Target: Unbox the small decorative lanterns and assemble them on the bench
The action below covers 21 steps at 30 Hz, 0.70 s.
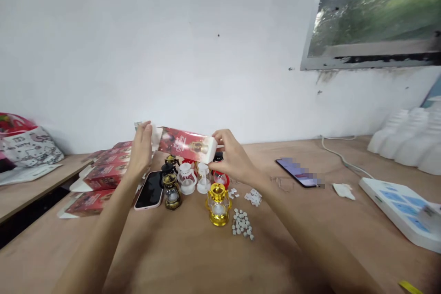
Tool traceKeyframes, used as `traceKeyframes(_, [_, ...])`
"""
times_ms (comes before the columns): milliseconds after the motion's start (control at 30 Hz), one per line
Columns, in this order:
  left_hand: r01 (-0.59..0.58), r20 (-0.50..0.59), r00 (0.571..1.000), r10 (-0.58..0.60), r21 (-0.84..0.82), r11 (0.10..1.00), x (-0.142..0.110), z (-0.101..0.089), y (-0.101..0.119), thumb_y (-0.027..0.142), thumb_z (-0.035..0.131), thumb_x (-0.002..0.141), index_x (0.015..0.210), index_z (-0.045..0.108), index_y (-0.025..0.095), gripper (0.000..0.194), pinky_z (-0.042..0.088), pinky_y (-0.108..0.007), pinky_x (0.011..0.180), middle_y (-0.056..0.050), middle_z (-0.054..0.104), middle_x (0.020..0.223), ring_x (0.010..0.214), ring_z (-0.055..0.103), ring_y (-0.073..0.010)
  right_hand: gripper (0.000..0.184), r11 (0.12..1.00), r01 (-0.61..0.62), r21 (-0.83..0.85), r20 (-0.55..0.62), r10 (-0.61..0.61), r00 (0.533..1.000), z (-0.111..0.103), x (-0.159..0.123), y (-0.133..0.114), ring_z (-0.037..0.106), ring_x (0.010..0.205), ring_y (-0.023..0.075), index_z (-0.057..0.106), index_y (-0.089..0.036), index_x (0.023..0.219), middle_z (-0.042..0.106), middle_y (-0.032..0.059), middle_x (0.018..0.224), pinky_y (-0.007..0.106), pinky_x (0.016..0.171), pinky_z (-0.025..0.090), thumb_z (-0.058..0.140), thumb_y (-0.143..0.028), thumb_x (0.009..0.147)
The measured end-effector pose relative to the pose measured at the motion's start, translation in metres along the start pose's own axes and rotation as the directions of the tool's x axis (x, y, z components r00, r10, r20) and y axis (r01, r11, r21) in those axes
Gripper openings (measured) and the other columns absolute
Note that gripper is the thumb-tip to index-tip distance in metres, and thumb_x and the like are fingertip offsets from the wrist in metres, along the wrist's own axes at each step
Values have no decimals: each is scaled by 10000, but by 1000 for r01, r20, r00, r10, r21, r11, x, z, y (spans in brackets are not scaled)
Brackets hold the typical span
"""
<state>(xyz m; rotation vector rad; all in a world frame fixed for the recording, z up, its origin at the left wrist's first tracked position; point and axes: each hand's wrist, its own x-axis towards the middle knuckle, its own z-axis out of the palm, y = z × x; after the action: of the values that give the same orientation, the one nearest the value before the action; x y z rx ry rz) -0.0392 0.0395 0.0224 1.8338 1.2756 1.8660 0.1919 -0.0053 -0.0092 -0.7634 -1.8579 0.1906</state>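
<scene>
A red and white printed carton (186,144) with a lantern picture is raised above the table, tilted lengthwise. My right hand (232,156) grips its right end between thumb and fingers. At the other end my left hand (143,144) closes around the carton's opened white flap; a small pale piece pokes out behind its fingers. Below, a shiny gold mini lantern (218,206) stands upright in front. Behind it are a bronze lantern (172,193), white lanterns (187,179), and black and red ones partly hidden by the carton and my right hand.
Several red cartons (106,174) lie stacked at left, beside a dark-screened phone (149,190). Round white pellets (242,224) and small white tabs (254,197) lie right of the gold lantern. Farther right are another phone (298,173), a white device (399,209) and white bottle shapes (406,140).
</scene>
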Motion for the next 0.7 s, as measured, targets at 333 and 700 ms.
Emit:
traceKeyframes(333, [-655, 651, 665, 365, 275, 704, -33, -4, 52, 523, 616, 688, 1285, 446, 327, 651, 112, -524, 1094, -44, 468, 1362, 1323, 298, -323, 314, 975, 57, -214, 54, -47, 997, -2, 2, -7, 520, 956, 196, 381, -229, 933, 474, 41, 1036, 365, 787, 491, 570, -175, 688])
traceKeyframes(700, [-620, 647, 716, 261, 418, 664, -21, 7, 32, 349, 658, 631, 1158, 559, 281, 541, 314, -488, 952, -95, 607, 1176, 1083, 525, -352, 348, 934, -5, -357, 138, 57, 989, -1, 0, -14, 535, 842, 176, 402, -219, 954, 442, 63, 1143, 333, 671, 471, 631, -309, 708])
